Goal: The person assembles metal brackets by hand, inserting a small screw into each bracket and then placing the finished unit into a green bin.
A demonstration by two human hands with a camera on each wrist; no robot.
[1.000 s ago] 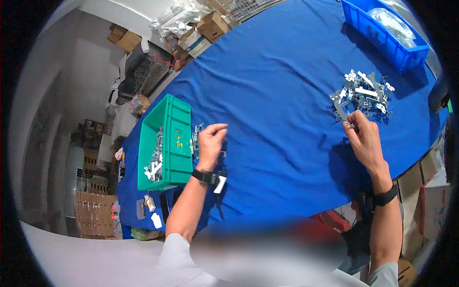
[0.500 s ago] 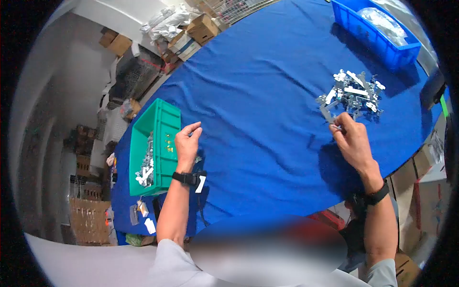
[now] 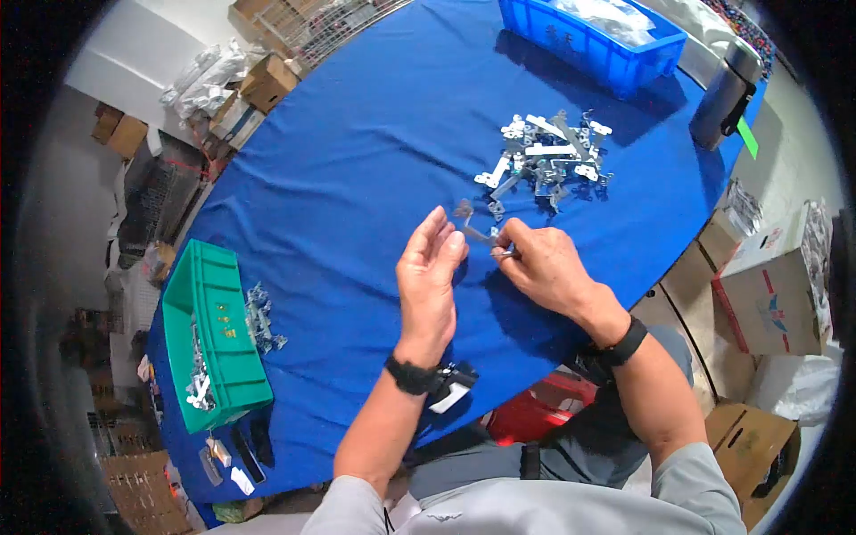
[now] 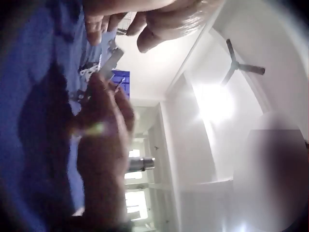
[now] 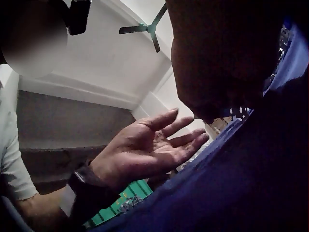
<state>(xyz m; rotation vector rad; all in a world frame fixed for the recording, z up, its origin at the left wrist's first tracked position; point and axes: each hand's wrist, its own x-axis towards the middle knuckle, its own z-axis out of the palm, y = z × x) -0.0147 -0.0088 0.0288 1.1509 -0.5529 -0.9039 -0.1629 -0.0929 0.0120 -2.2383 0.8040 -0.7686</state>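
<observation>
My right hand (image 3: 553, 272) pinches a bent grey metal bracket (image 3: 477, 234) between thumb and fingers, just in front of a heap of similar metal parts (image 3: 548, 156) on the blue cloth. To its left is my left hand (image 3: 428, 290), its fingers extended and the palm turned toward the bracket. In the right wrist view the left hand (image 5: 149, 152) shows an empty palm with spread fingers. The left wrist view has the bracket (image 4: 113, 61) sticking out past the right hand's fingertips.
A green bin (image 3: 236, 334) holding metal parts stands at the left, with a smaller group of parts (image 3: 260, 319) beside it. At the back are a blue bin (image 3: 571, 45) with plastic bags and a steel flask (image 3: 727, 94). Cardboard boxes (image 3: 771, 281) stand off the table's right side.
My left hand has moved from beside the green bin across to the right hand, its fingers opening out. The right hand has drawn the bracket back from the heap. The head view has turned right.
</observation>
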